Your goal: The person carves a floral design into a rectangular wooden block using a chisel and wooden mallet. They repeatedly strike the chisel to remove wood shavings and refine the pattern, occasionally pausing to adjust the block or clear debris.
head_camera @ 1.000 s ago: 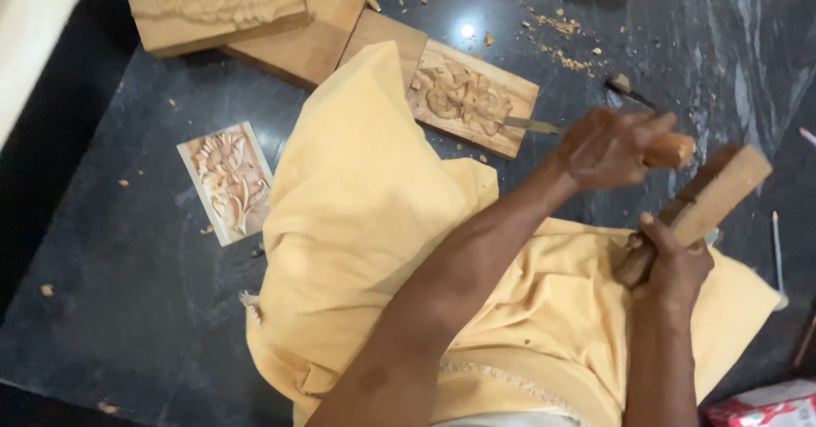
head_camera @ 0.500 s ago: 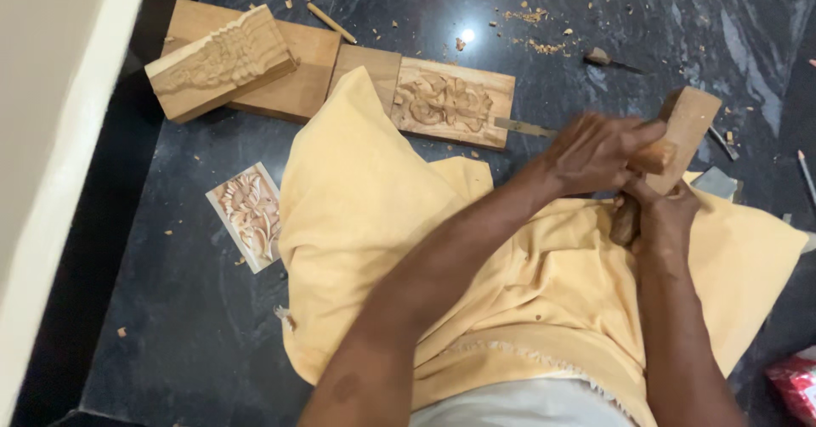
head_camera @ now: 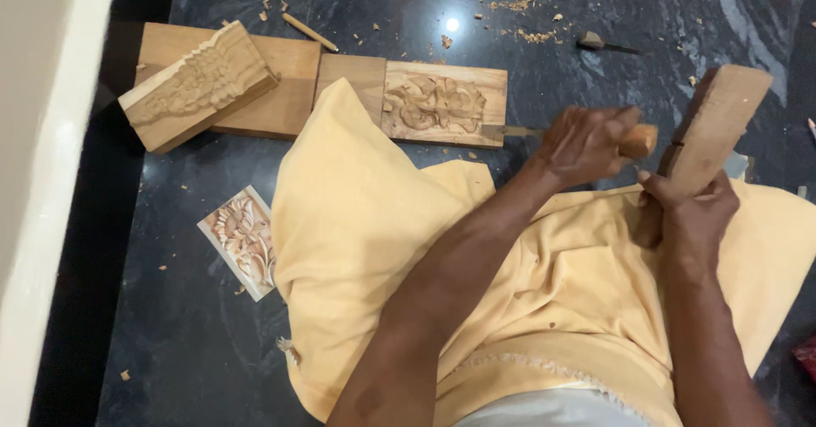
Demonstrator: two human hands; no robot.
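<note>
1. Grip of the left hand: closed around the round wooden handle of a chisel, whose thin metal blade runs left to the right edge of the carved panel.
2. Grip of the right hand: fingers wrapped around the lower end of a mallet, a flat block of pale wood held tilted, just right of the chisel handle and not touching it.
3. The panel is a rectangular board with a raised scroll relief, lying flat on the dark, glossy stone floor.
4. A yellow cloth drapes over the person's lap and covers the panel's lower left corner.
5. Left of the cloth lies a small picture of a floral carving, white-edged.
6. Wood chips are scattered on the floor above the panel.
</note>
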